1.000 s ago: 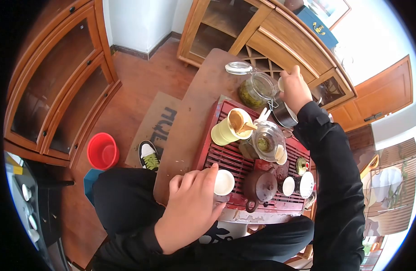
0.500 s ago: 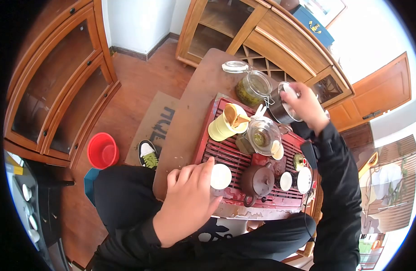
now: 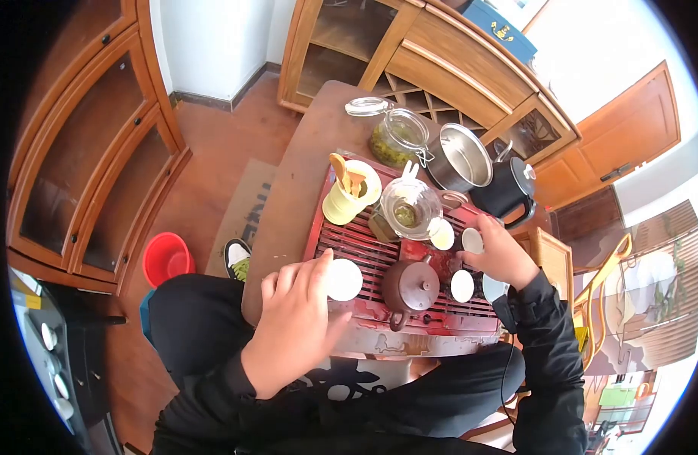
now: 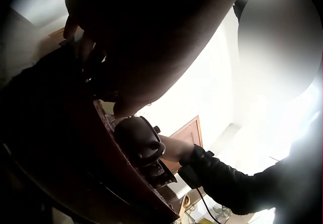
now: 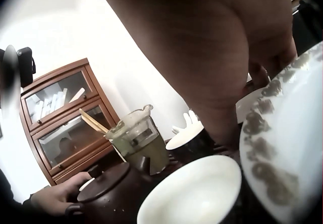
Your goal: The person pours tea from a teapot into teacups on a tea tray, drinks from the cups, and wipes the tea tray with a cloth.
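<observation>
In the head view my left hand [image 3: 288,322] is beside a round white cup [image 3: 344,280] at the tray's near left, index finger at its rim and thumb apart below. My right hand [image 3: 507,256] pinches a small white cup [image 3: 473,240] at the tray's right side. Two more small cups stand near it, one pale yellow inside [image 3: 442,234] and one white [image 3: 462,286]. Between the hands sits a brown teapot [image 3: 411,287]. The right wrist view shows the right hand [image 5: 202,47] from close up, its fingertips partly hidden.
The red slatted tray [image 3: 312,235] also bears a glass pitcher [image 3: 410,208] and a yellow-green holder [image 3: 341,206] with wooden tools. Behind stand an open glass jar [image 3: 398,140], a steel pot [image 3: 464,155] and a black kettle [image 3: 508,186]. A red bucket [image 3: 167,259] is on the floor.
My right hand has come down from the steel pot to the tray's right side with the small cup. The left hand stays by its cup, and the head view has shifted.
</observation>
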The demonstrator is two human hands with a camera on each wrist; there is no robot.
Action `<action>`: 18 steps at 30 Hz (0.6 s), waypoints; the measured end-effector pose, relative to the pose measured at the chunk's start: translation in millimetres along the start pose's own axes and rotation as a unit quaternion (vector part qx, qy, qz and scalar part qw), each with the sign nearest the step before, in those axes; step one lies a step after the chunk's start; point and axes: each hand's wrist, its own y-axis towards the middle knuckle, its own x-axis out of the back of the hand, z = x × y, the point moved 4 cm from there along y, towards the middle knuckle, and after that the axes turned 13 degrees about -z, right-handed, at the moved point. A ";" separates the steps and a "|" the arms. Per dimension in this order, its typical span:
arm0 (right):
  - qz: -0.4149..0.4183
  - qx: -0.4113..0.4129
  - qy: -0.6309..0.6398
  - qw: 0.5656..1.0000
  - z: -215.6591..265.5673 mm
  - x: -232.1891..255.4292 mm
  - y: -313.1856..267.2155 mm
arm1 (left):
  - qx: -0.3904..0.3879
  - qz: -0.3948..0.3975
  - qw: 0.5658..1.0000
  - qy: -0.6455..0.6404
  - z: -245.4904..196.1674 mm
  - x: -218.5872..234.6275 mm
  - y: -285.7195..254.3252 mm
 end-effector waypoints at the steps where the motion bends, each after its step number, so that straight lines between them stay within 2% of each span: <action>1: 0.012 0.011 -0.004 1.000 1.6 -2.9 -0.4 | 0.000 -0.002 1.000 0.004 0.7 -0.8 -0.5; 3: 0.021 -0.001 -0.024 0.999 9.4 -0.8 1.1 | 0.000 -0.007 1.000 0.010 2.0 -1.3 -0.2; 5: -0.047 0.060 -0.052 0.996 34.1 12.3 4.5 | 0.000 -0.011 1.000 0.009 2.6 -1.7 -0.3; 6: -0.047 0.061 -0.052 0.996 44.2 14.0 7.2 | 0.000 -0.011 1.000 0.010 2.3 -1.7 -0.1; 8: -0.002 0.095 -0.053 0.994 60.8 11.1 11.3 | 0.008 -0.006 1.000 0.013 1.7 -2.6 0.7; 13: 0.010 0.112 -0.014 0.994 54.7 -8.4 19.9 | 0.014 -0.001 1.000 0.001 1.3 0.2 2.0; 15: 0.038 0.051 0.033 0.997 56.5 -5.8 23.3 | 0.018 -0.001 1.000 -0.007 2.2 1.9 2.3; 17: 0.026 0.056 0.052 0.997 56.8 -1.6 25.4 | 0.018 -0.002 1.000 -0.015 1.4 3.3 2.5; 18: 0.006 0.020 0.083 0.996 51.3 1.4 27.0 | 0.021 -0.002 1.000 -0.016 1.4 4.1 2.7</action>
